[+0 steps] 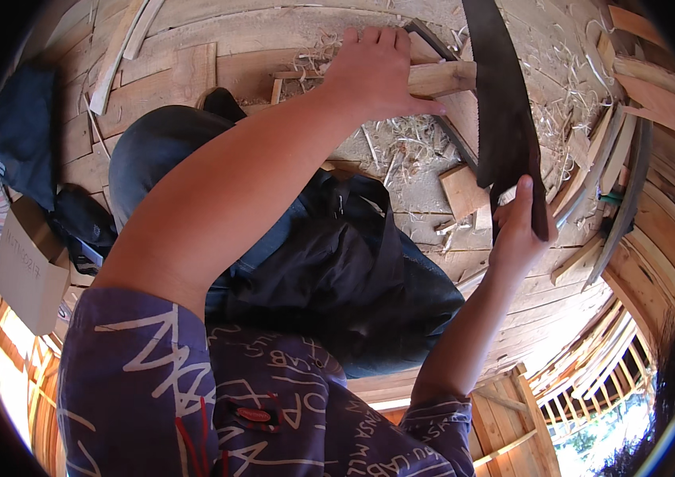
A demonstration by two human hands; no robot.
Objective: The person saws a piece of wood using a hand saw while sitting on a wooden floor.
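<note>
My right hand (519, 232) is closed around the handle of a dark handsaw (504, 103), its thumb lying along the grip. The toothed edge of the blade meets the end of a short wooden piece (442, 79). My left hand (373, 67) is closed over the other end of that piece, fingers on its far side and thumb spread to the near side. Beneath the piece lies a flat board with dark edges (463, 147), set at a slant. Part of the wooden piece is hidden under my left hand.
Curly shavings (417, 151) and a small wood block (462, 191) lie on the plank floor. Curved strips (620, 183) are stacked at the right. Long slats (118, 56) lie at the far left, with a cardboard box (31, 266) nearer. A black bag (313, 270) rests on my lap.
</note>
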